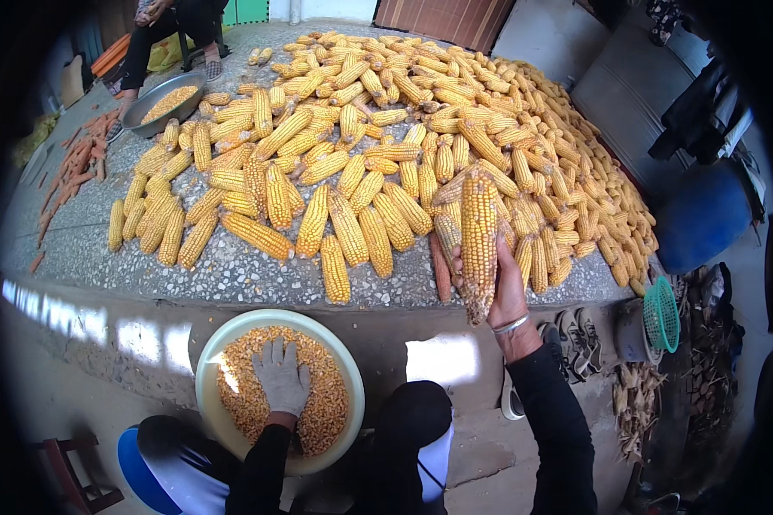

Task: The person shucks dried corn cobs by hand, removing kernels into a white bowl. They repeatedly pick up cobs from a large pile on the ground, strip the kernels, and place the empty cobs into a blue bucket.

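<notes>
My right hand (pixel 510 290), bare with a silver bracelet at the wrist, grips a dried corn cob (pixel 478 238) upright at the front edge of a speckled stone platform (pixel 245 283). A heap of yellow corn cobs (pixel 373 96) spreads over the platform behind it. In a grey glove, my left hand (pixel 281 380) lies palm down, fingers spread, on loose corn kernels (pixel 322 399) inside a pale green basin (pixel 355 386). Just left of the held cob, a stripped reddish cob (pixel 440 267) rests on the platform.
At the upper left sits another person (pixel 196 26) beside a metal basin (pixel 193 106) of kernels. Stripped cobs (pixel 77 164) lie at the left. Shoes (pixel 576 341), a green plastic basket (pixel 662 314) and corn husks (pixel 636 405) are on the right, below a blue barrel (pixel 705 215).
</notes>
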